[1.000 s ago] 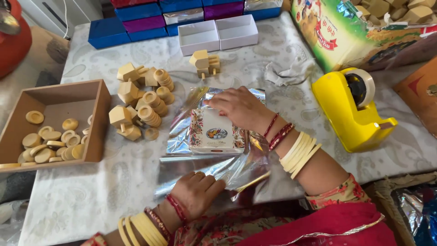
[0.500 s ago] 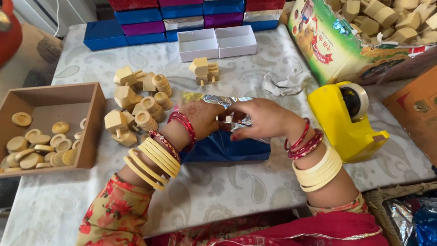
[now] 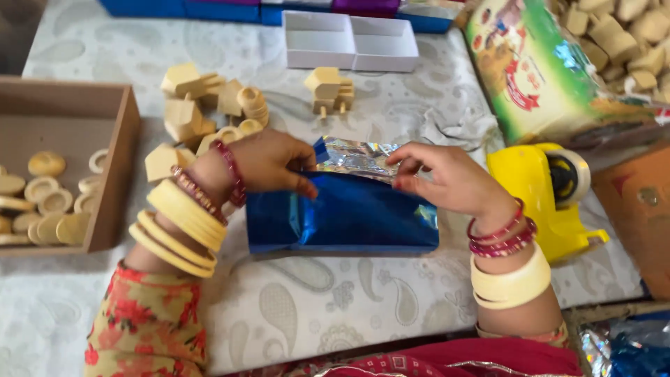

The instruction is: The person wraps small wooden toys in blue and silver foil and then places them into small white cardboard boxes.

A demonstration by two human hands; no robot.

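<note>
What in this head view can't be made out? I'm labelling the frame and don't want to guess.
- What lies inside the blue foil wrapping: head view, folded foil and both hands cover it.
- Left hand and right hand fingertips: head view, partly tucked against the foil.
- Wooden tray: head view, cut off by the left edge.
- Yellow tape dispenser: head view, its near side is behind the right wrist.

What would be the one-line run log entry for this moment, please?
left hand: pressing blue foil wrap | right hand: pinching foil flap | wrap: on table | tape dispenser: beside right hand
</note>
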